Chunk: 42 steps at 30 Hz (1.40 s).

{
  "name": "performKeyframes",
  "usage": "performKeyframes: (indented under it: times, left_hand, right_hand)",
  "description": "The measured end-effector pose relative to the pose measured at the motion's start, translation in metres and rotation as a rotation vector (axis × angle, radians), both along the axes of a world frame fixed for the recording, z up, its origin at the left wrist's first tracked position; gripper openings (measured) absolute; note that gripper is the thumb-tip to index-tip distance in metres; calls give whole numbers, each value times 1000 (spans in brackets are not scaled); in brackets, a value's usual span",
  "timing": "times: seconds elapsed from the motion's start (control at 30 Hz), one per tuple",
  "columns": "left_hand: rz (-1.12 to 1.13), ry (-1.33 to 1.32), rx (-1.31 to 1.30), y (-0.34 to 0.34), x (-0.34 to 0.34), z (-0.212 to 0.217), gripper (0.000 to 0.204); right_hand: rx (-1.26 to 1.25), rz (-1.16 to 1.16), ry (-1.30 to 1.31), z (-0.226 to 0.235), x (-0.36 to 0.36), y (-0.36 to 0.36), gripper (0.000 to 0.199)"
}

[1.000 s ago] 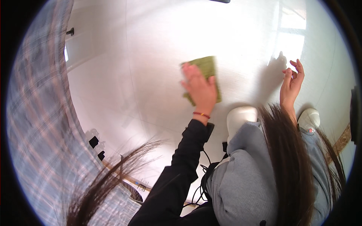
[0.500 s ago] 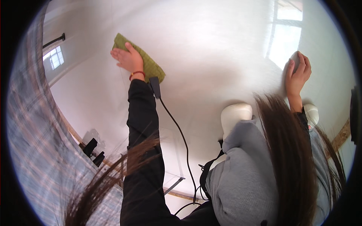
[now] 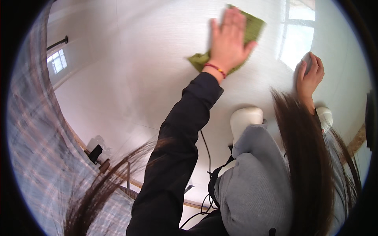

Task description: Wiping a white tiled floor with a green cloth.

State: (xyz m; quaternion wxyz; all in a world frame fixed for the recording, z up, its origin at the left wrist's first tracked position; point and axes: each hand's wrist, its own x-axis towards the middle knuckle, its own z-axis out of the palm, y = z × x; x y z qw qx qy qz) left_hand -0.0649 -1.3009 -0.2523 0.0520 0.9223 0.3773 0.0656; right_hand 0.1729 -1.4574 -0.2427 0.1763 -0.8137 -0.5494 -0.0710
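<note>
A green cleaning cloth (image 3: 254, 27) lies spread on the glossy pale floor (image 3: 165, 59) toward the far side. Flat on top of it rests my left hand (image 3: 228, 45), fingers stretched and slightly blurred, pressing the cloth down without gripping it. A red bracelet (image 3: 215, 70) circles that wrist. Over at the right, my right hand (image 3: 310, 78) leans on the floor with nothing in it. Its fingers are extended and a little bent, with the thumb apart.
A checked blue-grey cloth (image 3: 31, 129) hangs along the left side. White shoes (image 3: 247, 120) stand on the floor near my grey-trousered knee. A thin black cable (image 3: 206, 147) runs beside my left sleeve. Long strands of hair (image 3: 305, 157) cover part of the view.
My left hand has swept the green cloth to the right and farther away across the floor. The right hand has hardly moved. The dark cable end by the left wrist is now out of sight.
</note>
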Motion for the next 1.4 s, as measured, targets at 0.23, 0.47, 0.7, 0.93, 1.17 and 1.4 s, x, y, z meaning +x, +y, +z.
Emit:
performKeyframes:
  times: [0.23, 0.47, 0.7, 0.93, 1.17, 1.4]
  left_hand:
    - [-381, -79, -67, -33, 40, 16, 71]
    - [-297, -405, -187, -22, 0, 18, 51]
    - [-380, -195, -160, -59, -103, 14, 35]
    - [-110, -23, -202, -40, -89, 22, 52]
    - [-49, 52, -164, 3, -35, 28, 69]
    - [-276, -20, -132, 9, 32, 25, 62]
  right_hand:
    - [43, 2, 37, 3, -5, 6, 34]
    - [110, -15, 176, 10, -18, 13, 37]
    - [-108, 489, 251, 29, -82, 35, 35]
    - [-273, 683, 128, 13, -51, 101, 47]
    - [-336, 499, -31, 19, -22, 133, 51]
    - [-204, 200, -143, 9, 17, 65, 44]
